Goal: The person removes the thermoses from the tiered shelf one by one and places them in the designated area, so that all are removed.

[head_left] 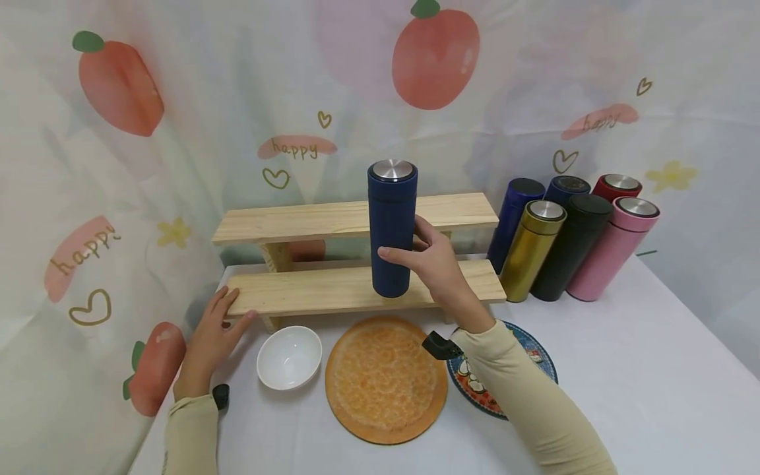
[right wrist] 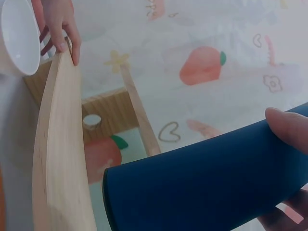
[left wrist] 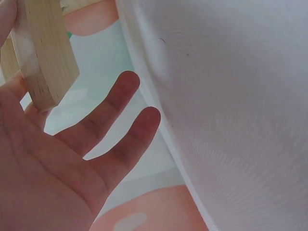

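Observation:
My right hand (head_left: 441,267) grips a dark blue thermos bottle (head_left: 392,211) with a silver lid, held upright in front of the two-tier wooden shelf (head_left: 315,290). Seen from the right wrist, the blue thermos (right wrist: 207,178) lies between thumb and fingers, its base overlapping the view of the shelf boards. At the left end of the lower board, my left hand (head_left: 210,336) pinches the wood between thumb and forefinger. The left wrist view has the board end (left wrist: 45,57) in that grip, while two other fingers of the left hand (left wrist: 53,159) stretch out past it.
Right of the shelf several thermos bottles stand close together, among them a gold one (head_left: 531,254), a black one (head_left: 572,251) and a pink one (head_left: 614,251). In front lie a white bowl (head_left: 289,358), a round tan mat (head_left: 386,382) and a patterned blue plate (head_left: 543,359), partly under the right sleeve.

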The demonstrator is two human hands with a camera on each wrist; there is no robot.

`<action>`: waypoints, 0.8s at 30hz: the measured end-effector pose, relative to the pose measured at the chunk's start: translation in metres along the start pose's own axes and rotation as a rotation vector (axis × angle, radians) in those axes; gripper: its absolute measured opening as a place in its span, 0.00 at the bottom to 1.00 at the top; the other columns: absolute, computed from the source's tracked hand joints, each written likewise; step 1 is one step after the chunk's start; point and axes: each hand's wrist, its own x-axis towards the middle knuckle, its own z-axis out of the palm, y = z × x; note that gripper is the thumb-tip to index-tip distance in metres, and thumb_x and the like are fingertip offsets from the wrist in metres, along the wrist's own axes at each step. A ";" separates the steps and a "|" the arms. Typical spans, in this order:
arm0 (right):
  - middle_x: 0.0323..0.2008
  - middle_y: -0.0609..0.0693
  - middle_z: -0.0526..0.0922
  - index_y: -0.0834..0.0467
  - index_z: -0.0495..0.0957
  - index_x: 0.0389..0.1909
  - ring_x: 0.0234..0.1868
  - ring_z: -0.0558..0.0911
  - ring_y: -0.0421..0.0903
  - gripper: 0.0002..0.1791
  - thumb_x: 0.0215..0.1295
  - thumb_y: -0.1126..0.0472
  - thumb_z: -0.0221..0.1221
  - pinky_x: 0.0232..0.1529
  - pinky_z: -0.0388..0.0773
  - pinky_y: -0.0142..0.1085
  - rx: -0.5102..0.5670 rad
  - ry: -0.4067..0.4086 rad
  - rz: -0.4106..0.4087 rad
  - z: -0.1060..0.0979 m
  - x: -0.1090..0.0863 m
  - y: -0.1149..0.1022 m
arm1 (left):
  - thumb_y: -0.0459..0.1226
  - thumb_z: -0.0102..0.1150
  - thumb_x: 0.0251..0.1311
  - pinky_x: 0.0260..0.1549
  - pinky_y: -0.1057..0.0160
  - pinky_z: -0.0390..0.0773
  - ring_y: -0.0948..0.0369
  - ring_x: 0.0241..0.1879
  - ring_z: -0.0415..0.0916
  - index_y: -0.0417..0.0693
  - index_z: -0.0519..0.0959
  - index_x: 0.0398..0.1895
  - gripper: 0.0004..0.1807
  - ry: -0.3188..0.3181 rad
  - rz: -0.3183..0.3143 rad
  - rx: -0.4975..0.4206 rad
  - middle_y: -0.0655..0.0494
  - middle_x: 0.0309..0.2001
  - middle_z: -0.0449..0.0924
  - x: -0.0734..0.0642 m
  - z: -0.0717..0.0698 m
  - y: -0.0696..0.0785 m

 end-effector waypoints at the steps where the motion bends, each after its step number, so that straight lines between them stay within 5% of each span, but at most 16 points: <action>1: 0.71 0.56 0.76 0.53 0.64 0.82 0.66 0.78 0.58 0.46 0.64 0.62 0.73 0.69 0.73 0.57 -0.005 0.010 0.006 -0.003 -0.002 0.000 | 0.60 0.58 0.77 0.70 0.35 0.68 0.33 0.77 0.57 0.39 0.53 0.86 0.49 -0.001 0.000 -0.003 0.39 0.86 0.39 -0.001 0.000 0.000; 24: 0.73 0.59 0.73 0.54 0.62 0.83 0.68 0.74 0.57 0.42 0.72 0.60 0.70 0.74 0.66 0.62 -0.141 0.186 0.052 -0.079 -0.052 -0.010 | 0.58 0.57 0.78 0.69 0.33 0.69 0.32 0.78 0.54 0.38 0.51 0.86 0.49 -0.013 0.009 -0.037 0.36 0.86 0.37 -0.002 0.003 -0.001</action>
